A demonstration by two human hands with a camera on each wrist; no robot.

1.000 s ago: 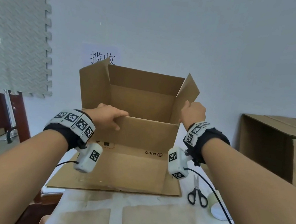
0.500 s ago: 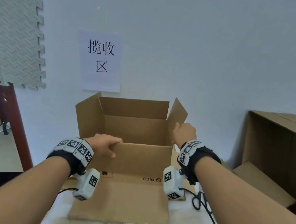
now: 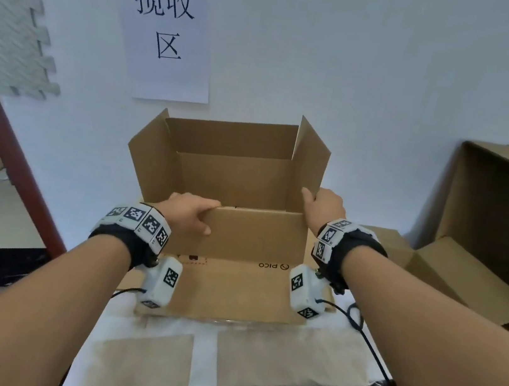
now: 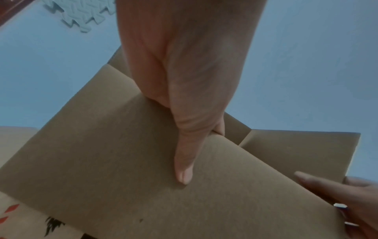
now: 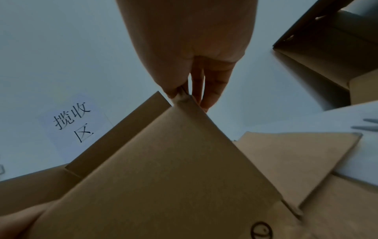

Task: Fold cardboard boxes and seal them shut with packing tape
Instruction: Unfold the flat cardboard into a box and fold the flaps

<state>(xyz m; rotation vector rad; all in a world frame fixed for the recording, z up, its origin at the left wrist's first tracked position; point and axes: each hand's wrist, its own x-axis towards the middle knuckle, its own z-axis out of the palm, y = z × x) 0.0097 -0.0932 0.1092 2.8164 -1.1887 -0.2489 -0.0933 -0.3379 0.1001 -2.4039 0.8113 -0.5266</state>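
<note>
- On the paper-covered table (image 3: 255,355), in the head view, an opened cardboard box (image 3: 233,173) is being held upright, its far and side flaps standing up and its near flap (image 3: 232,288) lying flat toward the person. The near wall's top edge is being gripped by the left hand (image 3: 192,213), fingers curled over the edge and thumb pressed on the outer face. The near right corner, at the foot of the right side flap (image 3: 311,165), is being gripped by the right hand (image 3: 327,205). A paper sign (image 3: 168,31) is hanging on the far wall, and a second cardboard box (image 3: 505,210) is lying on its side at the far right.
- In the left wrist view, the thumb (image 4: 184,163) is being pressed flat on the brown panel while the remaining fingers are hooked behind the edge, so this hand is clamped on the box wall.
- In the right wrist view, the corner of the box is being pinched between the thumb and fingers (image 5: 206,90); this hand too is clamped on cardboard.
- No tape roll is being shown in any view, so sealing is judged as not yet begun.
- Risk is being judged as follows: with only one wall and one corner held, the box could be racked out of square or slid on the loose paper cover, and a flap could be creased off its score line if pushed unevenly.
</note>
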